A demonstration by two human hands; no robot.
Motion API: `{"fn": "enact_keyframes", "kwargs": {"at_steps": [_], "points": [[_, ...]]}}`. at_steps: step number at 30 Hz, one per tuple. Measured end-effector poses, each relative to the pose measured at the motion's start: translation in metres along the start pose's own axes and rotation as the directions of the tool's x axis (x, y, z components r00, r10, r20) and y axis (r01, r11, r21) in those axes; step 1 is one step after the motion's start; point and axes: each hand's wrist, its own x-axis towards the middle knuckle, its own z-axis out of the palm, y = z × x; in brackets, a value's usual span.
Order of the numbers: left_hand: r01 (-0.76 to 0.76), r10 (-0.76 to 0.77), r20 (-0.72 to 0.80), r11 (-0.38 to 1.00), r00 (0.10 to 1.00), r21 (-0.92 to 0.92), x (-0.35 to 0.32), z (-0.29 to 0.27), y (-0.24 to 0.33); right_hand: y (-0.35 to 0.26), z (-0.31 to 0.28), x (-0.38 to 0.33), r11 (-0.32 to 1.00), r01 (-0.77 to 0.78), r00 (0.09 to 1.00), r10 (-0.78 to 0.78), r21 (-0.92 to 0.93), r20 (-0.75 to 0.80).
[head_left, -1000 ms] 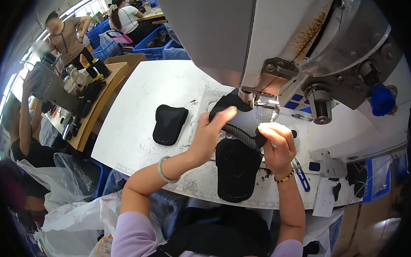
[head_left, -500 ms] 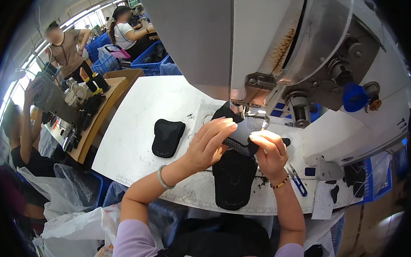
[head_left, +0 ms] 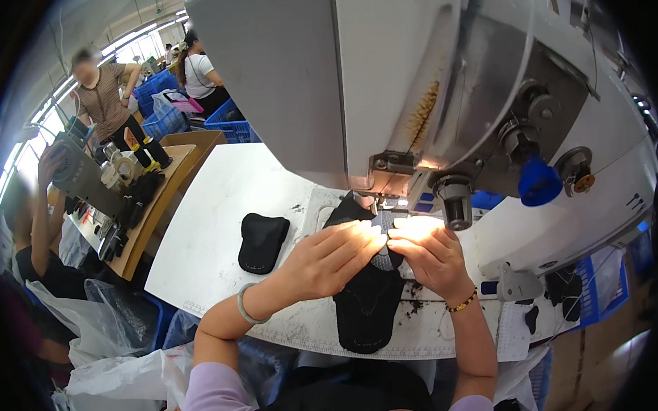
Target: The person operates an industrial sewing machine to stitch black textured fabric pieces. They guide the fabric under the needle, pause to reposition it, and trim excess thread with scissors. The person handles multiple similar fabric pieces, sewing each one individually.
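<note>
Two black fabric pieces on the white surface: spare piece lying left, well apart. Left hand spread flat, right hand pressing, fingertips meeting on the black workpiece under the sewing machine.

Black fabric piece: a long, dark textile part, seemingly mesh with a grey patch near its upper end, lying flat on the white sewing table. Its upper end reaches under the head of the sewing machine, beside the needle area, where a lamp lights it brightly. Its lower end is rounded and lies at the table's near edge. The left hand presses flat on the piece's upper left part, fingers extended toward the needle. The right hand rests on its upper right part. The fingertips of both hands nearly meet over the fabric.
</note>
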Motion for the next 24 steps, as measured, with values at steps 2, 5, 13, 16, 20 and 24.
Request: {"fn": "enact_keyframes", "kwargs": {"at_steps": [2,5,13,16,20,24], "points": [[-0.011,0.011,0.005,1.000,1.000,0.012,-0.002,0.002,0.001,0.003,-0.002,-0.001,1.000,0.004,1.000,-0.005,0.024,0.008],[-0.004,0.004,-0.014,1.000,1.000,-0.003,0.000,0.004,0.000,0.003,0.005,-0.011,1.000,-0.016,0.999,0.017,0.016,-0.031],[-0.002,0.002,0.007,0.999,1.000,-0.041,0.001,0.006,-0.009,0.002,0.010,-0.010,0.996,-0.082,0.996,0.081,-0.033,-0.044],[0.015,-0.015,-0.001,0.999,1.000,-0.045,-0.003,0.009,-0.013,-0.002,0.010,-0.006,0.994,-0.090,0.996,0.088,-0.055,-0.029],[0.033,-0.031,0.014,0.993,0.999,-0.114,-0.010,0.013,-0.022,-0.011,0.014,-0.003,0.984,-0.108,0.994,0.103,-0.141,-0.040],[0.064,-0.074,-0.042,0.978,0.996,-0.200,-0.012,0.020,-0.032,-0.024,0.019,0.002,0.960,-0.144,0.990,0.138,-0.240,-0.044]]}}
